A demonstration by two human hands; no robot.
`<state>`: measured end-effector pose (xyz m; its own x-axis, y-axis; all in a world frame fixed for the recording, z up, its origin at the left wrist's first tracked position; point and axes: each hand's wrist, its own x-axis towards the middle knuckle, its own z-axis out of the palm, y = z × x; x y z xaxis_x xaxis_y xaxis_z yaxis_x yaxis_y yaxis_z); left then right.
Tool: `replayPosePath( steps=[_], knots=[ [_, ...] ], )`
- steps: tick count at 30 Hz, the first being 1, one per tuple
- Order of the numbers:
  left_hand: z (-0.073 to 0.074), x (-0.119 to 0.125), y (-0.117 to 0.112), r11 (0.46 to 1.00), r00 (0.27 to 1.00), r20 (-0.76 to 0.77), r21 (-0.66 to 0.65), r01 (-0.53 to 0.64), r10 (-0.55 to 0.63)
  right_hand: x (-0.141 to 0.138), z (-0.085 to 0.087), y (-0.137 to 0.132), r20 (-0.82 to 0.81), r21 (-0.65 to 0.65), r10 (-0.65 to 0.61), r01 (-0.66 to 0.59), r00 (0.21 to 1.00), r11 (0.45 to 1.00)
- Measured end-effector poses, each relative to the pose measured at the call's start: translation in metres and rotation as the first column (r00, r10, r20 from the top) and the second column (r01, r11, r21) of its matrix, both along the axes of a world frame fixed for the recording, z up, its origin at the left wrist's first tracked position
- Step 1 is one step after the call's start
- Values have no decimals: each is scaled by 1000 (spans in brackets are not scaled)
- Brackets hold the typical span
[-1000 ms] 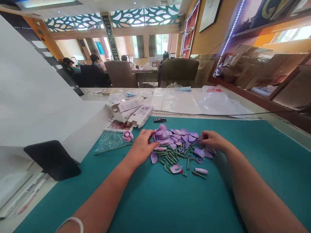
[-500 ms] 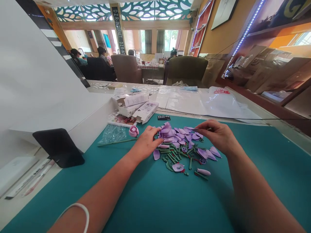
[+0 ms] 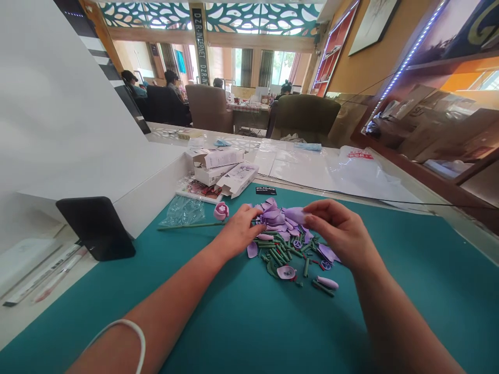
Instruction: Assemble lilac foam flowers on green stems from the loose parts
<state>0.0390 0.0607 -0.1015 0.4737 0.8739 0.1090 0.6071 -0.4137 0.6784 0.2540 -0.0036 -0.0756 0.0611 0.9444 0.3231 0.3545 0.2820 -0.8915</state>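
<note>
A heap of purple petal pieces (image 3: 277,218) and short green stem pieces (image 3: 278,253) lies on the teal mat (image 3: 253,322). My left hand (image 3: 237,231) rests at the heap's left edge, fingers curled onto the petals. My right hand (image 3: 339,231) hovers over the heap's right side and pinches a purple petal (image 3: 295,214) between thumb and fingers. A pink bud on a long green stem (image 3: 221,211) lies to the left of my left hand.
White cartons (image 3: 220,169) and a clear plastic bag (image 3: 183,210) lie at the mat's back left. A black stand (image 3: 95,226) sits at far left. Plastic sheets (image 3: 331,169) cover the counter behind. People sit at tables in the background.
My right hand has lifted from the right of the heap with a petal and moved left toward my left hand. The left hand has stayed at the heap's edge.
</note>
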Motion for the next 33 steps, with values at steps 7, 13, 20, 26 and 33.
replayPosePath(
  steps=[7,13,20,26,33],
  knots=[
    [-3,3,-1,1000,1000,26,9,-10,10,-28,-19,3,12,26,-16,15,1000,1000],
    [-10,5,0,1000,999,43,10,-21,21,-34,-26,1,222,92,-136,118,966,989],
    [-15,5,1,1000,1000,25,16,-2,2,-36,-27,0,395,130,-177,136,902,982],
    [-14,5,2,1000,1000,14,11,27,-27,-41,-30,0,452,172,-170,101,876,980],
    [-17,5,1,999,999,27,10,34,-34,-45,-30,0,462,172,-190,123,866,977]
  ],
)
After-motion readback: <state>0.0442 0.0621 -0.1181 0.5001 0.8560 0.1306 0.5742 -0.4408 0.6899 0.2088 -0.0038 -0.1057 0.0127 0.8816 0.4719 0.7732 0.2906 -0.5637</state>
